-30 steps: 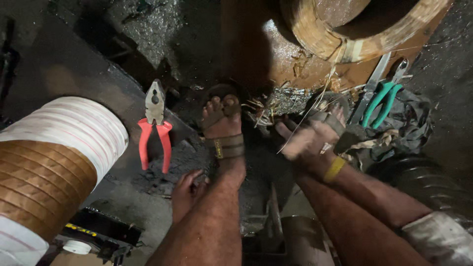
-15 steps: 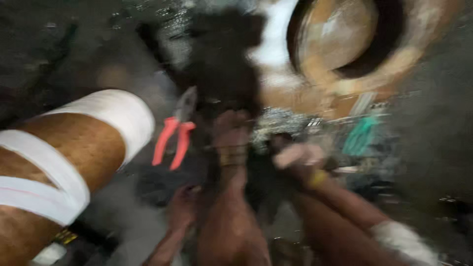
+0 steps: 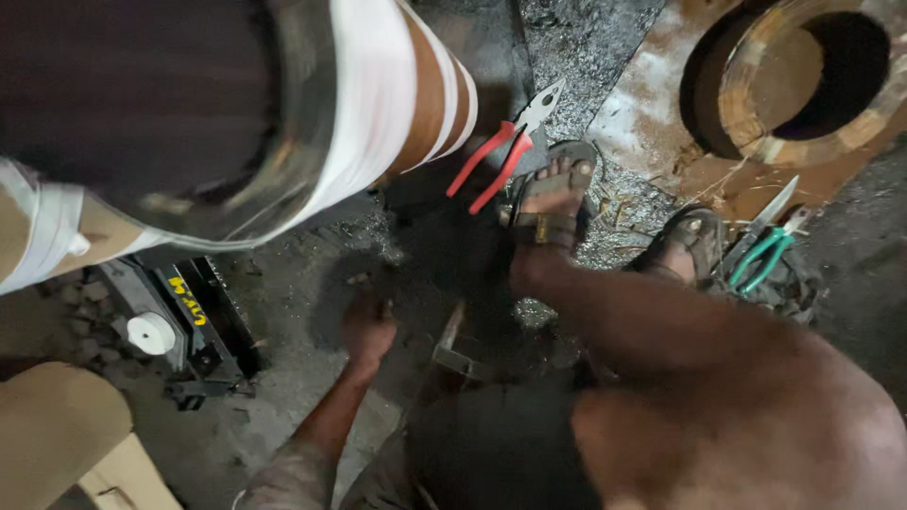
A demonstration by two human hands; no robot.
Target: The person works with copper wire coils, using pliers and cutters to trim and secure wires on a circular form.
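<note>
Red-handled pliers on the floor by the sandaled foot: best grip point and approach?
Grip the red-handled pliers around both red handles, near their middle. They lie flat, metal jaws pointing up-right, handles splayed down-left toward the left hand. Come from above on the handle end; the sandaled foot crowds the right side and the big wrapped coil overhangs the left.

Open dark floor just beside the left hand [image 3: 367, 331]; blocked above by the big taped coil [image 3: 283, 123], left by the black machine base [image 3: 179, 331], right by the leg [image 3: 661, 331].
</note>
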